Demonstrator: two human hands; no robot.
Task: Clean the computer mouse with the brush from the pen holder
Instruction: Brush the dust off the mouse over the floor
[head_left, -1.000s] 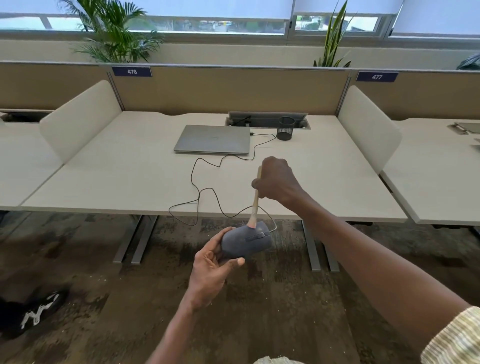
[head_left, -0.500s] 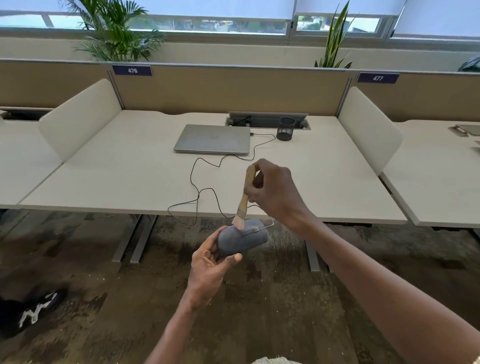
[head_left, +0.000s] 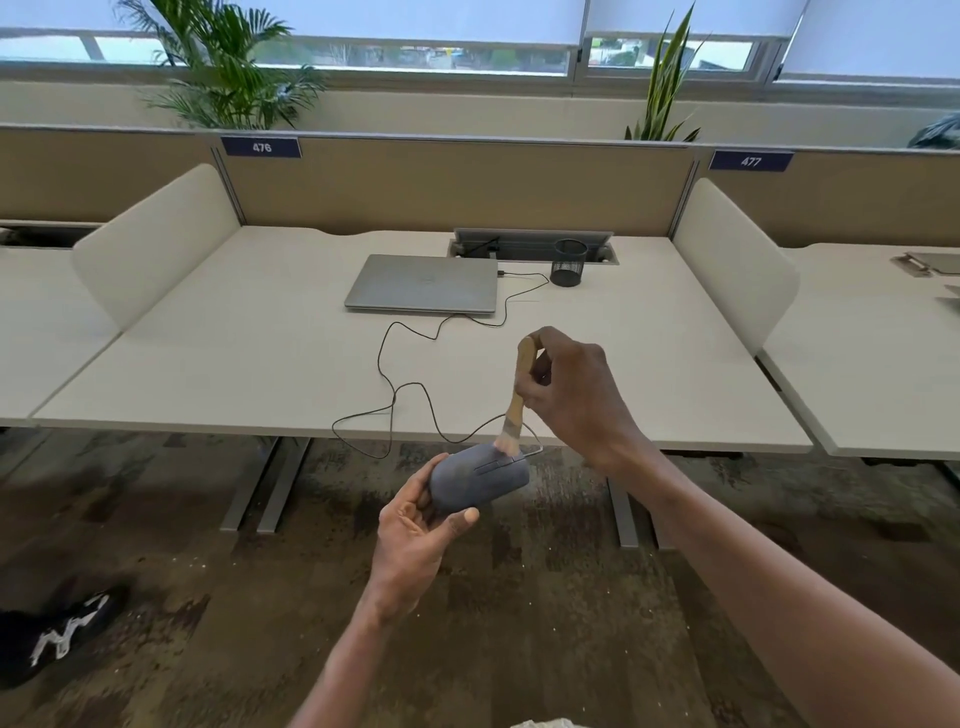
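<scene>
My left hand holds a dark grey wired computer mouse in the air, in front of the desk's near edge, fingers and thumb curled round its rear. My right hand grips the wooden handle of a small brush. The pale bristles touch the mouse's top near the scroll wheel. A black mesh pen holder stands at the back of the desk and looks empty.
A closed silver laptop lies on the beige desk. The mouse's black cable loops across the desk to the laptop. Side dividers flank the desk. A black shoe lies on the carpet at lower left.
The brush has swept across the mouse's top, from the middle toward its front end, and my right hand has turned and moved slightly right. My left hand has kept the mouse nearly still.
</scene>
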